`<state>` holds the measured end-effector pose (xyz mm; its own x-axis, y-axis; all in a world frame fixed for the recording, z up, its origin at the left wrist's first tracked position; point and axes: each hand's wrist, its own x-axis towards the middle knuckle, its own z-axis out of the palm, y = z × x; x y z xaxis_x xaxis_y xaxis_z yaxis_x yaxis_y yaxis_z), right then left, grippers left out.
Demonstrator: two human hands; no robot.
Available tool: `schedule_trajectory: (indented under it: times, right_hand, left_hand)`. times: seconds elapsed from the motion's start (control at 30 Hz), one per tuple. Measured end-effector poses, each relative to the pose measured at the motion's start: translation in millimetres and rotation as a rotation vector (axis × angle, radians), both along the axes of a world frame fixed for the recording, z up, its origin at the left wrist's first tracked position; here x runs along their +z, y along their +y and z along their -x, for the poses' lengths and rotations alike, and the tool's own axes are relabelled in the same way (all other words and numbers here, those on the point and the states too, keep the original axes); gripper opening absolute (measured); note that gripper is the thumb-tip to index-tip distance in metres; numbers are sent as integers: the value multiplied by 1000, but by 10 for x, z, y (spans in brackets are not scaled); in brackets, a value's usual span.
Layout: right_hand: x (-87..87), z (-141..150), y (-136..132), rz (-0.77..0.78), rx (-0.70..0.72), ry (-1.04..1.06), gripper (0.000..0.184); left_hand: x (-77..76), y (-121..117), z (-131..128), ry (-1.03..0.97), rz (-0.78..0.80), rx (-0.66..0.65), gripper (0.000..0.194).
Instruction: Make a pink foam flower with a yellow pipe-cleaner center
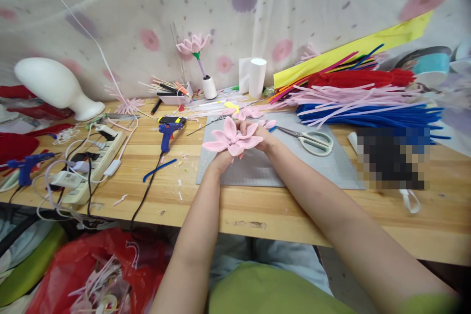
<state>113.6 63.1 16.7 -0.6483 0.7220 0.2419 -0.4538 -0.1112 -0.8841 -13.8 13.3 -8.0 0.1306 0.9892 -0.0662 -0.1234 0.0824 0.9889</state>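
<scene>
Both of my hands hold a pink pipe-cleaner flower [232,138] over the grey cutting mat [253,169]. My left hand [221,159] grips it from below, fingers closed under the petals. From the right side my right hand [262,138] has its fingers closed on the flower. Several petals spread outward above my fingers. A few loose pink petals [253,114] lie on the mat just behind the flower.
Scissors [312,140] lie right of my hands. A blue glue gun [168,133] and power strip [96,159] lie left. Red, pink and blue pipe cleaners [368,100] are piled back right. A finished pink flower [195,46] stands in a spool. Red waste bag [99,270] below the table edge.
</scene>
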Motion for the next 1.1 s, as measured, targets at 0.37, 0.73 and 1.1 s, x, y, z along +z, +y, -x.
schedule_trajectory:
  times: [0.37, 0.73, 1.1]
  right_hand:
    - [283, -194, 108, -19, -64, -353, 27]
    - [307, -65, 62, -520, -326, -786, 13]
    - [411, -284, 126, -276, 87, -653, 58]
  left_hand:
    - [-40, -109, 71, 212, 4, -8, 5]
    - [39, -152, 39, 242, -210, 189, 16]
    - [153, -79, -52, 39, -192, 60, 40]
